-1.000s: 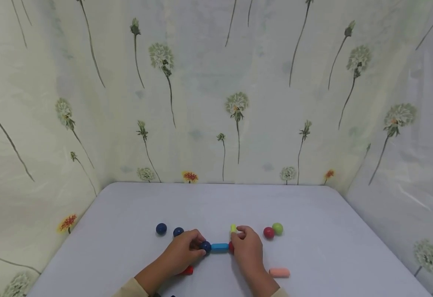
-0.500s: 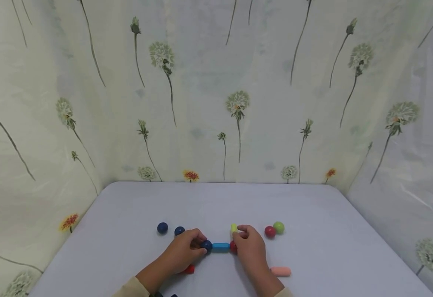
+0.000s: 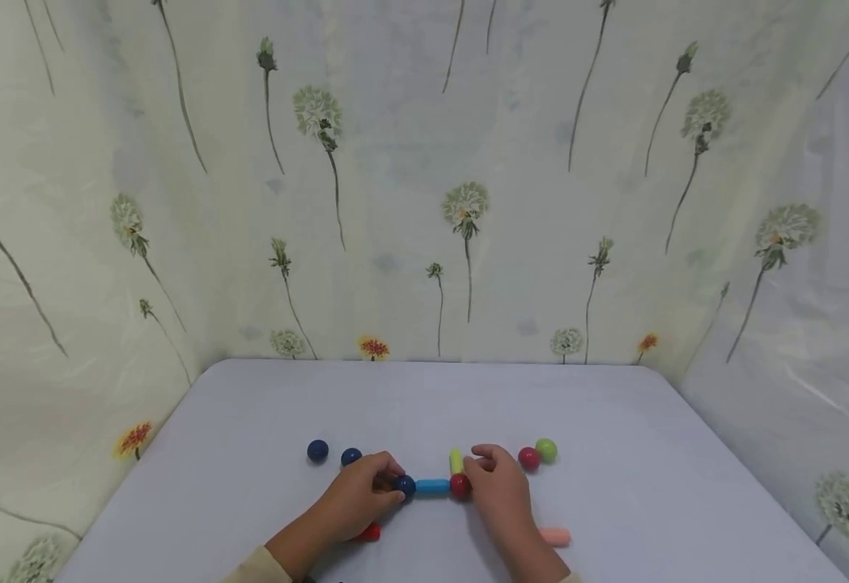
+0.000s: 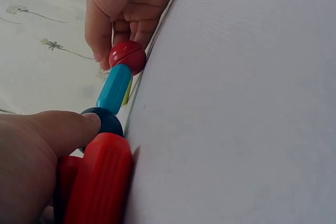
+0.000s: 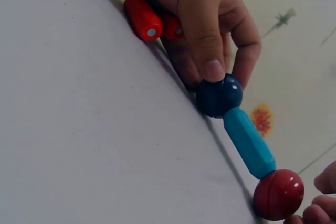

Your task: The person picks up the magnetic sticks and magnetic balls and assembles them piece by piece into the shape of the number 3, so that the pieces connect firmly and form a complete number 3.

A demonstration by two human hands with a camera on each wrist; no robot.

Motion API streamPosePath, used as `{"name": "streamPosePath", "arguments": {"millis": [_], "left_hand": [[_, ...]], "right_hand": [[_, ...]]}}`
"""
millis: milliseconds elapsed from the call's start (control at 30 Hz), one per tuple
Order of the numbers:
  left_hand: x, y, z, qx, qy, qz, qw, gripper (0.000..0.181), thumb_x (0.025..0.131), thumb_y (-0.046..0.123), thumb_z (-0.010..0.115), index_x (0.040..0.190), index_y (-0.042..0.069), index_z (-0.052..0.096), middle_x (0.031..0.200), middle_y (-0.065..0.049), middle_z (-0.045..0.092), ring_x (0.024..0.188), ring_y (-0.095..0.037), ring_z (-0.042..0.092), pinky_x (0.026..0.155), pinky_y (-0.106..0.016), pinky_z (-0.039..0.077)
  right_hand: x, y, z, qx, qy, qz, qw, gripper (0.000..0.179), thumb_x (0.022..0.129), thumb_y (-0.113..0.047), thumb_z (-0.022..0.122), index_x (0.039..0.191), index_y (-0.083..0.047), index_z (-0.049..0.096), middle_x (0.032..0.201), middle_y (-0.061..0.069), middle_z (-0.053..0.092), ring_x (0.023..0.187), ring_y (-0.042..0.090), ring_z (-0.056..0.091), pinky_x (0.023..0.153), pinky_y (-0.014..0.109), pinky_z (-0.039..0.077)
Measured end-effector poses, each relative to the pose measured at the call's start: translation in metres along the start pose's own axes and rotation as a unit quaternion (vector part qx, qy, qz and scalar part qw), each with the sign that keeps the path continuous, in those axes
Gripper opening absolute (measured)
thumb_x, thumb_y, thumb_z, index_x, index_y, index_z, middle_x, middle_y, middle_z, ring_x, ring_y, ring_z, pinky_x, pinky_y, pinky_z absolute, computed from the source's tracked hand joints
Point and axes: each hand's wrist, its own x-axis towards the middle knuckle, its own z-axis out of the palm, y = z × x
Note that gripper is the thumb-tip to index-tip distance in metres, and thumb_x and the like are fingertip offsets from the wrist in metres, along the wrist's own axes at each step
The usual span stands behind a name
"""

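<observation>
Left hand (image 3: 357,492) pinches a dark-blue ball (image 3: 405,486), joined by a blue rod (image 3: 432,486) to a red ball (image 3: 460,487); right hand (image 3: 500,494), thumb and forefinger parted, is beside it, well from the far edge of the table (image 3: 613,437).

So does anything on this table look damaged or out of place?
Nothing stands out. The joined dark blue ball, light blue rod and red ball make a neat row; the line across that red ball is probably just a seam.

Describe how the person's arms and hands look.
The left hand and right hand are bare, with no gloves or rings in sight. The left sleeve is beige; the visible sliver of right sleeve looks similar.
</observation>
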Motion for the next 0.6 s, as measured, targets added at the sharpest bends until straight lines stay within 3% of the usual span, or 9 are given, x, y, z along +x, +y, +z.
{"name": "streamPosePath", "arguments": {"millis": [167, 300, 433, 600], "left_hand": [[0.001, -0.002, 0.001, -0.003, 0.002, 0.009, 1.0, 0.022, 0.092, 0.02, 0.081, 0.11, 0.023, 0.069, 0.103, 0.01, 0.071, 0.099, -0.011, 0.068, 0.095, -0.045, 0.058], [0.0, -0.005, 0.001, -0.001, 0.003, 0.019, 0.9998, 0.021, 0.093, 0.021, 0.08, 0.11, 0.024, 0.068, 0.104, 0.011, 0.07, 0.1, -0.011, 0.067, 0.094, -0.044, 0.058], [0.0, -0.006, 0.002, -0.002, -0.001, 0.018, 0.9998, 0.021, 0.093, 0.022, 0.08, 0.11, 0.025, 0.068, 0.104, 0.011, 0.07, 0.1, -0.011, 0.067, 0.094, -0.045, 0.058], [0.001, -0.006, 0.001, 0.007, 0.0, 0.015, 0.9999, 0.023, 0.092, 0.023, 0.081, 0.112, 0.025, 0.068, 0.104, 0.01, 0.07, 0.099, -0.011, 0.067, 0.093, -0.045, 0.058]], "right_hand": [[0.0, -0.002, -0.017, -0.028, 0.009, -0.051, 0.9983, 0.028, 0.098, -0.025, 0.068, 0.122, -0.011, 0.069, 0.102, 0.006, 0.067, 0.086, 0.02, 0.061, 0.069, 0.028, 0.053], [0.003, -0.001, -0.033, -0.054, 0.022, -0.085, 0.9947, 0.026, 0.099, -0.022, 0.067, 0.121, -0.009, 0.069, 0.1, 0.006, 0.066, 0.088, 0.021, 0.061, 0.07, 0.028, 0.056], [0.007, 0.003, -0.049, -0.085, 0.04, -0.095, 0.991, 0.027, 0.1, -0.023, 0.066, 0.123, -0.008, 0.069, 0.104, 0.007, 0.065, 0.097, 0.024, 0.061, 0.079, 0.036, 0.058], [0.014, 0.014, -0.065, -0.134, 0.066, -0.111, 0.9825, 0.03, 0.1, -0.022, 0.064, 0.126, -0.006, 0.067, 0.108, 0.01, 0.064, 0.101, 0.026, 0.06, 0.088, 0.046, 0.054]]}}
